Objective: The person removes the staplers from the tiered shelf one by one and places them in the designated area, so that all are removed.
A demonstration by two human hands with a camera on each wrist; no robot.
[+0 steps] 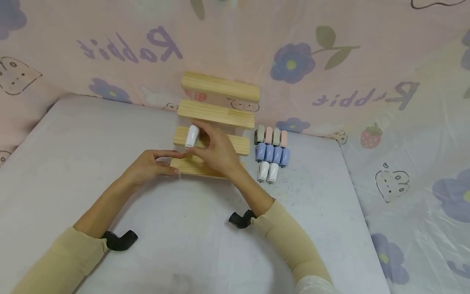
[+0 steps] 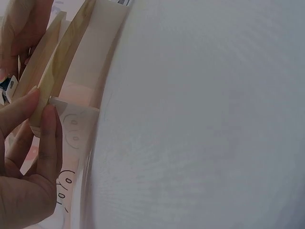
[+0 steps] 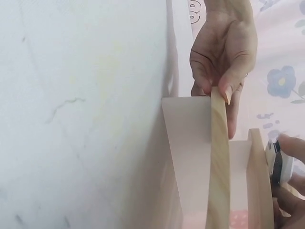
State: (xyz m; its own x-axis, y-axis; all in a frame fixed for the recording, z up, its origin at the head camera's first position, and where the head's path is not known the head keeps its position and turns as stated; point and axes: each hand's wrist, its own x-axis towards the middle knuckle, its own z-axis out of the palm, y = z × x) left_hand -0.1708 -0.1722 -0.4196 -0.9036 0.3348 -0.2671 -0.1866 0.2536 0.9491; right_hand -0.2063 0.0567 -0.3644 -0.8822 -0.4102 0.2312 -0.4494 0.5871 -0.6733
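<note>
A tiered rack has pale wooden boards on clear side panels; my left hand [image 1: 148, 165] grips the left end of its lowest board [image 1: 200, 166], thumb and fingers on opposite faces in the left wrist view. Between the thumb and fingers of my right hand [image 1: 220, 153] is a small white mini stapler [image 1: 191, 136]. It stands at the left part of the second board from the bottom [image 1: 240, 145]. The right wrist view shows the stapler's dark underside [image 3: 276, 164] close against that board; whether it bears its weight there I cannot tell.
Right of the rack, several mini staplers lie in rows on the white table [image 1: 312, 212]: grey-green and pink ones [image 1: 269, 134] at the back, blue ones [image 1: 269, 153] in the middle, two white ones [image 1: 272, 173] in front. A patterned curtain [image 1: 235, 36] hangs behind.
</note>
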